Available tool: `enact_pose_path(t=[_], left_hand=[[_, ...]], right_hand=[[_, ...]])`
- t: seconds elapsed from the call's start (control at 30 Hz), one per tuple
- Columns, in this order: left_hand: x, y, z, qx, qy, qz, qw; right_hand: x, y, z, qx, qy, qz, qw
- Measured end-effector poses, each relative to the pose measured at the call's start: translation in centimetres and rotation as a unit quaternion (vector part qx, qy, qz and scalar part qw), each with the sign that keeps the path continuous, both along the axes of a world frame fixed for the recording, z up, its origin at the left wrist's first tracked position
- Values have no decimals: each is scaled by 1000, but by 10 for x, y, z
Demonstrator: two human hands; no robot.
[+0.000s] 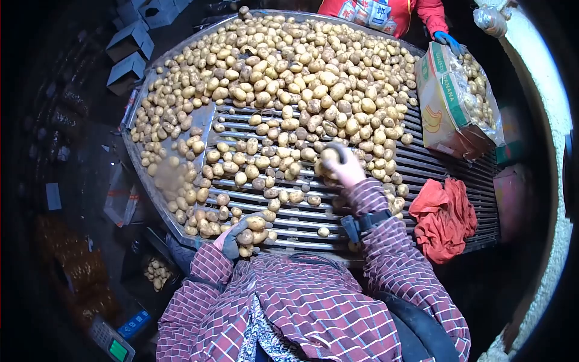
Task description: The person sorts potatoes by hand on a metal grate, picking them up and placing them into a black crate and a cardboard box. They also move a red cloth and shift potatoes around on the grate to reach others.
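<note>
A large heap of potatoes (289,69) covers the far half of a slatted metal sorting table (289,234), with loose ones scattered nearer me. My left hand (231,239), in a grey and pink glove, is at the table's near edge, its fingers curled around potatoes (256,222). Farther forward, my right hand (347,171) is reaching into the pile, gloved and slightly blurred. Its dark fingertips are closed on a potato (330,157). A dark band with a device (358,225) sits around my right wrist.
On the right stands a banana carton (443,99) lined with plastic and filled with potatoes; another person's blue glove (447,42) touches its far end. A red cloth (444,218) lies at the right near edge. Below left are a container of potatoes (157,273) and a scale display (117,350).
</note>
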State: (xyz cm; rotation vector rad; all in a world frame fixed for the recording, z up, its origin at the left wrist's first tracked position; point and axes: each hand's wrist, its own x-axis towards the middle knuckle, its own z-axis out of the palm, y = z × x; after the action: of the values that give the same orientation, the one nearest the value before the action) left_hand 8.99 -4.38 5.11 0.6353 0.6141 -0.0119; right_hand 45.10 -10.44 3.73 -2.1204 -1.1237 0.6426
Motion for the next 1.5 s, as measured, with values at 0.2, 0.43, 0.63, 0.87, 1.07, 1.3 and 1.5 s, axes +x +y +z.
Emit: enact_pose_path(t=[0.2,0.43,0.63,0.87,1.07,1.3,1.5], left_hand=[[-6,-3,-13,-30,43,83,995],[-11,-4,-7,2,53,99,994],[-30,7,11,68,26,126,989],[-135,14,-11,38,22,521,853],[-261,-8,-11,59,70,670,737],[-389,-56,-116,-68,217,745,628],[-313,-18,-108,115,236,689,676]], right_hand=[[58,-24,34,72,194,-155,966],[-9,-10,14,-245,-182,112,946],[13,-19,-12,77,454,-87,884],[-65,80,17,5,646,-93,758],[-287,139,34,-6,120,565,816],[-269,114,30,-32,114,426,897],[-48,157,2,-71,-144,140,977]])
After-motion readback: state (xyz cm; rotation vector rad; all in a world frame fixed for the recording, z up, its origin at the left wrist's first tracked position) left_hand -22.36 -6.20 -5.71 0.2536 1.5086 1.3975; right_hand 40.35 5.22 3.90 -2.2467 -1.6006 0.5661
